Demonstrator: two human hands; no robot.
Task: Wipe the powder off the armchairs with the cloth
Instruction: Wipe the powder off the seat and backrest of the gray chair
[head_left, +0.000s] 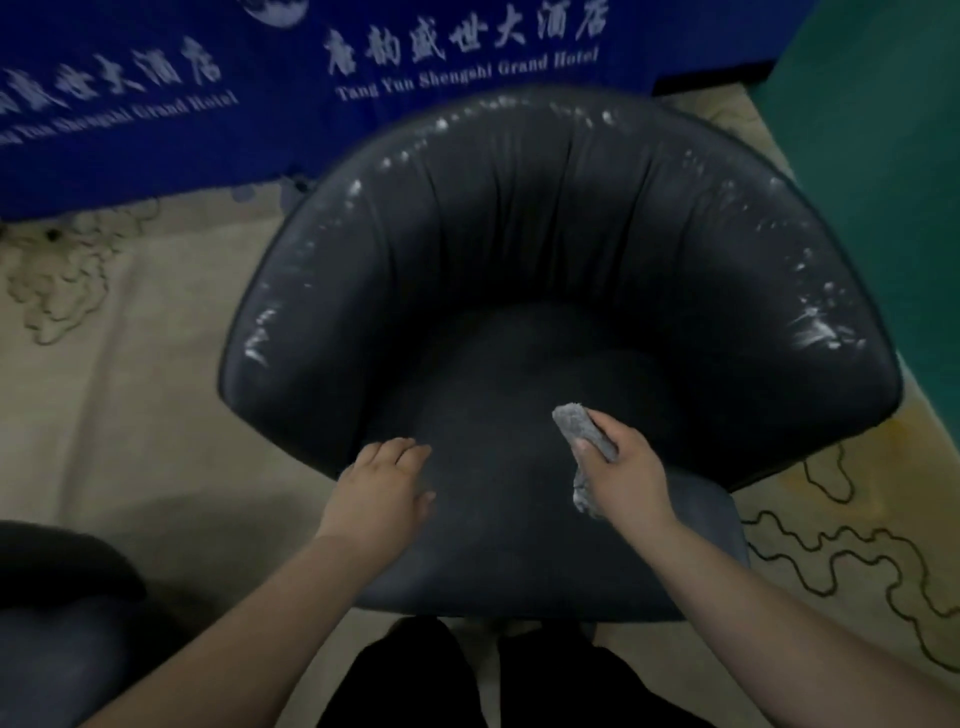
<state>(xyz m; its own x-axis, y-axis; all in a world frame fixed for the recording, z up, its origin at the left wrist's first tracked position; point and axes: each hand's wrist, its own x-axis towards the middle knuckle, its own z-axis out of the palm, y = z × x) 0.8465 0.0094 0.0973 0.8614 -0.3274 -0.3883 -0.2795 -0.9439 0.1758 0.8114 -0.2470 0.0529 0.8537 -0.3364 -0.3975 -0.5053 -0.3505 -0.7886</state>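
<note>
While the right hand (621, 470) grips the folded grey cloth (584, 434) over the seat of the dark tub armchair (519, 249), the powder (815, 327) lies higher up, on the curved top rim. It runs as a white arc from approx. 9 o'clock of the chair, over 12 o'clock, down to 3 o'clock. The thickest smear is on the arm end at 3 o'clock, and a second one (260, 332) sits at 9 o'clock.

From the cloth, the heavy smear is toward 1-2 o'clock, so I judge the right hand is the nearer one and must go up and outward. The long axis of the cloth points toward approx. 11 o'clock, and one end sticks out above the thumb. It does not touch any powder yet; I can't tell if it touches the seat.

The left hand (387, 486) is released, fingers relaxed, over the front left of the seat. It holds nothing.

A second dark chair (57, 597) shows partly at 8 o'clock of the view; no powder can be seen on it.

Behind the chair, at 11-12 o'clock, a blue banner (156, 130) has white Chinese characters and the line "Tang Yun Shengshi Grand Hotel", printed at least two times.
</note>
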